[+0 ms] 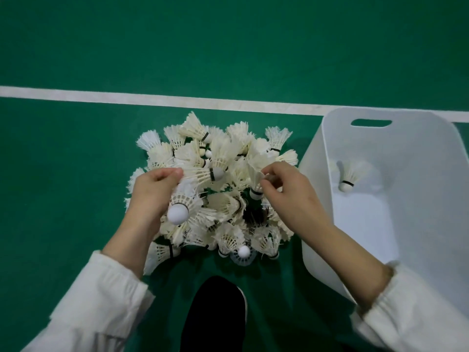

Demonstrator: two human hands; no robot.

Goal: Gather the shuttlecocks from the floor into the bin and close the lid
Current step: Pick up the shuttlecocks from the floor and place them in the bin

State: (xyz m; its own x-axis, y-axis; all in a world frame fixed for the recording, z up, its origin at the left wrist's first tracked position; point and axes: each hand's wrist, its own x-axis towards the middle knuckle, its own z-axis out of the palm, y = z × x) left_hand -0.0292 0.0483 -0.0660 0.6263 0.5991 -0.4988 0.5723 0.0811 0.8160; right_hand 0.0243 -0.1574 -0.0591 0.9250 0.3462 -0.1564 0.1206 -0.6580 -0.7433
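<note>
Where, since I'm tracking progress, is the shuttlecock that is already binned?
Head view: that shuttlecock lies inside the white bin, right of the floor pile, below the handle slot.

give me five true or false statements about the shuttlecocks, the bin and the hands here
1. The bin stands right of the pile of shuttlecocks. True.
2. The bin is nearly full. False: only a lone shuttlecock shows inside it.
3. Both hands are empty. False: the left hand grips a white-tipped shuttlecock, and the right hand pinches a black-banded shuttlecock.
4. A white line crosses the floor beyond the pile. True.
5. A lid covers the bin. False: it stands open, and no lid is in view.
</note>
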